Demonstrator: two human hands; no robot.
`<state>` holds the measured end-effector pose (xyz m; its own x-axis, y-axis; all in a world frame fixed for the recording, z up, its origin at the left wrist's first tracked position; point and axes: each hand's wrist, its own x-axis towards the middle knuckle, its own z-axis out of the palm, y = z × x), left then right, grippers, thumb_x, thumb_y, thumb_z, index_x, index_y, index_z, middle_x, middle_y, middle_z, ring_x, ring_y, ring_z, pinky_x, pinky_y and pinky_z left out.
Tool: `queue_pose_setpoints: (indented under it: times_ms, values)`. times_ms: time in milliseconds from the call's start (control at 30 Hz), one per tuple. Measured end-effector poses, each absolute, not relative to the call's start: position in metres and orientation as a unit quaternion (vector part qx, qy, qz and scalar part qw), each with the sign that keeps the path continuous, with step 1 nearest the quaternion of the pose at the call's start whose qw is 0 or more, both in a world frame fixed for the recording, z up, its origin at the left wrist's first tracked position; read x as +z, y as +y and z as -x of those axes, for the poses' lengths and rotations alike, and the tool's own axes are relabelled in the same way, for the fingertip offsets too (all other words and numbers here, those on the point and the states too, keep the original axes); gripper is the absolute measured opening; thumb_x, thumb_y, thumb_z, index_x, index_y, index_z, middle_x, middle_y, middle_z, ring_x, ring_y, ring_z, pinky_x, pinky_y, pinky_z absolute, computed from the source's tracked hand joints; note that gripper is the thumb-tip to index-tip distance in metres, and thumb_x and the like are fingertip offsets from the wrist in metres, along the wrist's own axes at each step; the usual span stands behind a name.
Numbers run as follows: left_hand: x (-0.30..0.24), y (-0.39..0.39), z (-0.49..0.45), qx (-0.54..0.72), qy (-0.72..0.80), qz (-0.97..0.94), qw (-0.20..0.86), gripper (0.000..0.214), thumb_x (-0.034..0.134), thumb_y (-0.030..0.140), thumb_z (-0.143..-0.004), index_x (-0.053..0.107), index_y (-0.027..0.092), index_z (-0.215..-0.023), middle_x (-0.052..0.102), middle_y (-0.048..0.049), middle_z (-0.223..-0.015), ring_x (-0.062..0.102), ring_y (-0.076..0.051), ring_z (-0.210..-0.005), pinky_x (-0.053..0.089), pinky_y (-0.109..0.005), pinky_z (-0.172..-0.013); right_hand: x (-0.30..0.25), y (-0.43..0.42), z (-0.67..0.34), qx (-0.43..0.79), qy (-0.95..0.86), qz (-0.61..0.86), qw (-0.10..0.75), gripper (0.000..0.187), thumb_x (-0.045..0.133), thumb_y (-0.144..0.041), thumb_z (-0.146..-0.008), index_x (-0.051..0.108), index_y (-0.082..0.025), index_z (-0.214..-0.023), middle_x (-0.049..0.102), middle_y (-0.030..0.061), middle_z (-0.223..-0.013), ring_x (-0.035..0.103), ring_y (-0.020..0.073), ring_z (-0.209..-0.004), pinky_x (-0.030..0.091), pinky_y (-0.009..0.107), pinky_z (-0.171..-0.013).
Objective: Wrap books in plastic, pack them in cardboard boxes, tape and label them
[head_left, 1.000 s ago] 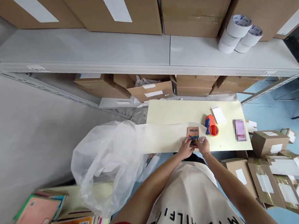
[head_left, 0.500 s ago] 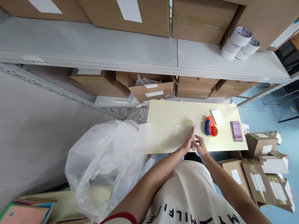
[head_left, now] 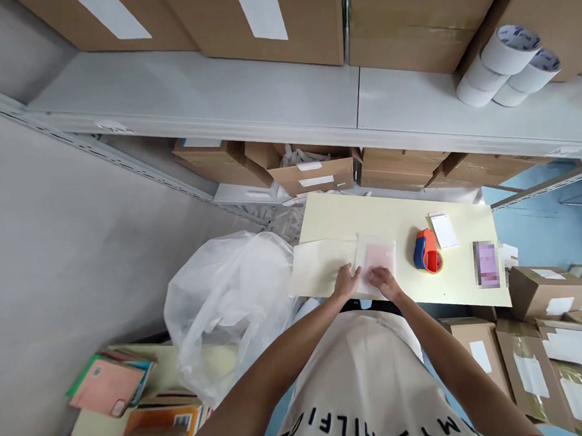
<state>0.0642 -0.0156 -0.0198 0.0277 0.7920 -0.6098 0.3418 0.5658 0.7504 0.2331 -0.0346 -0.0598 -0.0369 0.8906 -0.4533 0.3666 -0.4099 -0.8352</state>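
A thin pink item (head_left: pixel 381 255), probably a book or notebook, lies flat on the pale yellow table (head_left: pixel 360 210) under a layer of translucent white wrapping sheet (head_left: pixel 320 264). The rest of the sheet stretches left across the tabletop. My left hand (head_left: pixel 348 280) rests on the sheet at the left side of the wrapped item, fingers extended and thumb apart. Over the near part of the item, my right hand (head_left: pixel 383 282) presses down with its fingers slightly bent, gripping nothing. To the right stands an orange and blue tape dispenser (head_left: pixel 425 252).
A white label pad (head_left: pixel 443 229) and a blurred purple item (head_left: pixel 487 264) lie on the table's right. Left hangs a big clear plastic bag (head_left: pixel 232 302); books (head_left: pixel 108 387) lie behind it. Shelving (head_left: pixel 212 84) with cartons and tape rolls (head_left: pixel 511 50) stands ahead. Cartons (head_left: pixel 550 296) fill the right floor.
The pink item, held up on edge between both hands before, now lies flat under the sheet. My hands have spread apart and lowered onto it. The view has shifted left.
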Motion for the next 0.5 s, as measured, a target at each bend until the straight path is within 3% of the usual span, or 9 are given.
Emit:
queue_pose_setpoints:
  times_ms: [100, 200, 333, 400, 500]
  values:
    - [-0.026, -0.016, -0.079, 0.205, 0.653, -0.514, 0.517, 0.049, 0.057, 0.044, -0.082, 0.054, 0.017, -0.124, 0.052, -0.0143, -0.137, 0.040, -0.029, -0.136, 0.028, -0.041, -0.114, -0.060, -0.039, -0.230, 0.520, -0.508, 0.638, 0.255, 0.028, 0.076, -0.030, -0.059, 0.073, -0.026, -0.087, 0.066, 0.0057, -0.109, 0.056, 0.0293, -0.116, 0.041, 0.048, -0.106]
    - [-0.037, -0.013, -0.100, 0.155, 0.651, -0.529, 0.522, 0.049, 0.056, 0.045, -0.082, 0.055, 0.016, -0.121, 0.055, -0.0160, -0.131, 0.044, -0.030, -0.132, 0.029, -0.042, -0.113, -0.057, -0.044, -0.236, 0.507, -0.517, 0.634, 0.272, 0.029, 0.073, -0.023, -0.060, 0.072, -0.027, -0.088, 0.066, 0.0040, -0.106, 0.057, 0.0272, -0.113, 0.043, 0.047, -0.105]
    - [-0.050, -0.012, -0.109, 0.133, 0.663, -0.502, 0.538, 0.049, 0.053, 0.050, -0.084, 0.055, 0.016, -0.119, 0.055, -0.0164, -0.127, 0.043, -0.032, -0.132, 0.027, -0.043, -0.113, -0.055, -0.047, -0.256, 0.454, -0.450, 0.702, 0.314, 0.038, 0.061, -0.025, -0.071, 0.065, -0.022, -0.108, 0.061, 0.0120, -0.120, 0.057, 0.0278, -0.113, 0.043, 0.049, -0.103]
    - [-0.052, -0.013, -0.106, 0.138, 0.665, -0.492, 0.544, 0.048, 0.053, 0.050, -0.084, 0.055, 0.016, -0.118, 0.054, -0.0153, -0.128, 0.045, -0.031, -0.129, 0.028, -0.043, -0.112, -0.057, -0.045, -0.263, 0.443, -0.372, 0.748, 0.325, 0.043, 0.059, -0.027, -0.070, 0.061, -0.018, -0.112, 0.063, 0.0146, -0.115, 0.062, 0.0284, -0.102, 0.048, 0.049, -0.094]
    - [-0.053, -0.012, -0.101, 0.161, 0.659, -0.477, 0.559, 0.045, 0.051, 0.053, -0.084, 0.059, 0.017, -0.111, 0.057, -0.0129, -0.121, 0.049, -0.028, -0.124, 0.034, -0.040, -0.108, -0.061, -0.037, -0.267, 0.472, -0.314, 0.757, 0.324, 0.040, 0.060, -0.029, -0.064, 0.061, -0.018, -0.102, 0.069, 0.0094, -0.093, 0.065, 0.0246, -0.079, 0.053, 0.043, -0.078]
